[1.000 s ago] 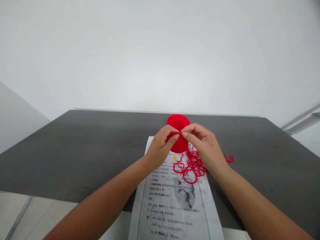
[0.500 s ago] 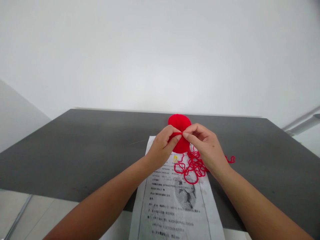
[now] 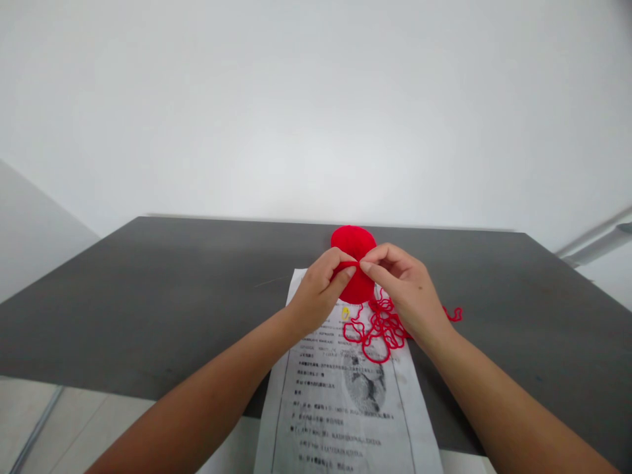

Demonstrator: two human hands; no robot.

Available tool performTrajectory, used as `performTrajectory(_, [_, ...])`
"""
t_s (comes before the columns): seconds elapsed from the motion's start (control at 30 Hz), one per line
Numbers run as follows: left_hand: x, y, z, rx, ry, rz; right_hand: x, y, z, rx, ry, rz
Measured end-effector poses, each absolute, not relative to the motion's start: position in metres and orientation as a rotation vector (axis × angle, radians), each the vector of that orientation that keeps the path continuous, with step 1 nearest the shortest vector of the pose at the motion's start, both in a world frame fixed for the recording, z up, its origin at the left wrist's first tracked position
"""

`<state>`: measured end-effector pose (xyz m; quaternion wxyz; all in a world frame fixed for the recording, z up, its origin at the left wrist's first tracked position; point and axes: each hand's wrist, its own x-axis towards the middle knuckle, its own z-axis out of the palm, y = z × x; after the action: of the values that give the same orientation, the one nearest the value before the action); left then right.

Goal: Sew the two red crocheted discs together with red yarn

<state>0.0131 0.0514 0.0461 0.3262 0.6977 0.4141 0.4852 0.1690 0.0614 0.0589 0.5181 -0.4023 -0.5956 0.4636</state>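
My left hand (image 3: 320, 289) pinches a short red yarn piece (image 3: 348, 265) between thumb and forefinger; its exact form is too small to make out. The fingertips of my right hand (image 3: 407, 283) are closed at the other end of that piece, tip to tip with the left. Right behind the hands sits a ball of red yarn (image 3: 353, 237), partly covered by the fingers. Loose, tangled yarn strands (image 3: 388, 322) lie below and beside my right hand, with one end showing past the wrist.
Under the hands a printed sheet (image 3: 316, 395) with text and a dark picture hangs over the table's front edge. A small yellow ring-like item (image 3: 345, 313) lies on it. The dark grey table (image 3: 172, 283) runs back to a white wall (image 3: 316, 118).
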Motion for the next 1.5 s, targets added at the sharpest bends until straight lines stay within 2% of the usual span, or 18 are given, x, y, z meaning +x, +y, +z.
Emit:
performTrajectory(1.13, [0.0142,0.0534,0.0464,1.855,1.132,1.333,0.1701,0.0638,0.0576,-0.978,-1.429,1.128])
performTrajectory(1.5, [0.0133,0.0558,0.0425,1.653,1.033,1.339,0.1685,0.0622,0.059,-0.965,-1.42,1.102])
